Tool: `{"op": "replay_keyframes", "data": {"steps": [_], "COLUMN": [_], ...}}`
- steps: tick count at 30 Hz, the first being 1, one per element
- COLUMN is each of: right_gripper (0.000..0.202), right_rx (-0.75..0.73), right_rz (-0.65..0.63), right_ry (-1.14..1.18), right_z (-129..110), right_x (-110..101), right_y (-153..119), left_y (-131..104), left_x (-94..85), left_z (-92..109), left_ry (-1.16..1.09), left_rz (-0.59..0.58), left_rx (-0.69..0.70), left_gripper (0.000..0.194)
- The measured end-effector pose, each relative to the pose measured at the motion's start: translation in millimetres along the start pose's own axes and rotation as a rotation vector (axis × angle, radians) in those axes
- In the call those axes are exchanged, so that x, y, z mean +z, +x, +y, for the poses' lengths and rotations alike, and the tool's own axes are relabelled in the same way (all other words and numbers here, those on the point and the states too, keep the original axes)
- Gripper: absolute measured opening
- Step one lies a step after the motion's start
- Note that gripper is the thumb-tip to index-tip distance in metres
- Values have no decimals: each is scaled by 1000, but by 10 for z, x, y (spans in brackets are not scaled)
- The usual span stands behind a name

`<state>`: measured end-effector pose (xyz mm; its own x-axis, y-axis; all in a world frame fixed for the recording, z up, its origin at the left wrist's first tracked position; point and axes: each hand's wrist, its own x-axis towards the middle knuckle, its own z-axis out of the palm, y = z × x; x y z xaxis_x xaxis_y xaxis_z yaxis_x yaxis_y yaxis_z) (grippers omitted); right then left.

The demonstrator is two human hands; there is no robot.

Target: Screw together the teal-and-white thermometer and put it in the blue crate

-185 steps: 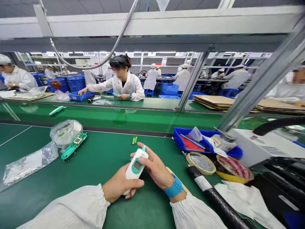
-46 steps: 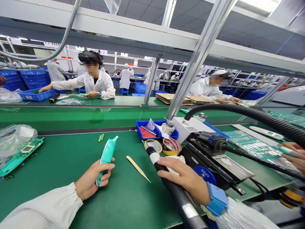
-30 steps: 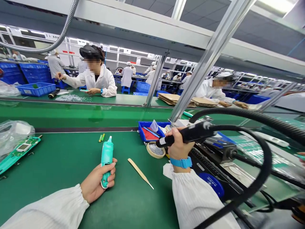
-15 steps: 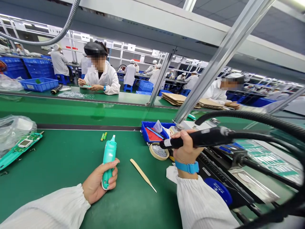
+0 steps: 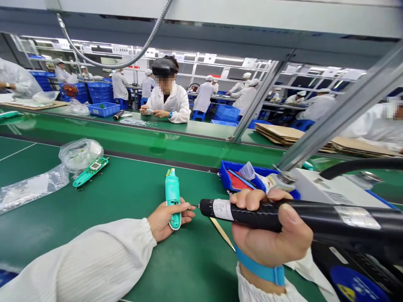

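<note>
My left hand [image 5: 163, 220] is closed around the lower part of a teal plastic handheld device housing [image 5: 173, 191]. Its narrow tip points away from me, and small screw recesses show near the bottom end. In my right hand [image 5: 270, 239] is a black electric screwdriver [image 5: 324, 216], held level from the right. The thin bit points left and ends close to my left thumb and fingertips; whether it touches them or carries a screw I cannot tell. Partly under the screwdriver lies a slim wooden-handled tool [image 5: 222, 235] on the green table.
To the left are a teal shell with a circuit board [image 5: 91, 171] and clear plastic bags [image 5: 40, 182]. A blue parts tray [image 5: 225, 178] stands beyond the screwdriver, beside a white machine [image 5: 333, 191]. Metal posts [image 5: 258, 98] rise behind, and a co-worker [image 5: 168, 98] sits across the bench.
My right hand has brought the screwdriver nearer to my left hand, its bit now by my left fingers. The view has swung left. The round dish of small screws is now hidden.
</note>
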<state>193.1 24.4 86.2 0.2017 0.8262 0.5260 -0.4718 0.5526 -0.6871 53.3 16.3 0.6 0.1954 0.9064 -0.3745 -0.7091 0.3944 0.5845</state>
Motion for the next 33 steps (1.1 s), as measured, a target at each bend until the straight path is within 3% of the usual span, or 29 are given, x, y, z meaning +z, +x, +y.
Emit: {"op": "replay_keyframes", "data": {"steps": [4,18,33], "right_gripper": [16,10,16], "right_rx": [-7,27,46], "right_rz": [1,8,-20], "right_ry": [-44,-15,-34], "right_z": [80,118,151], "right_x": [15,-37,-48], "right_y": [-31,-13,-34], "left_y": [-1,52,81], "left_x": [-12,-61,-91], "left_z": [35,67,63], "left_ry": [-51,47,159], "left_rz": [-30,80,-1], "left_rx": [-9,26,34], "left_gripper": [15,23,25]}}
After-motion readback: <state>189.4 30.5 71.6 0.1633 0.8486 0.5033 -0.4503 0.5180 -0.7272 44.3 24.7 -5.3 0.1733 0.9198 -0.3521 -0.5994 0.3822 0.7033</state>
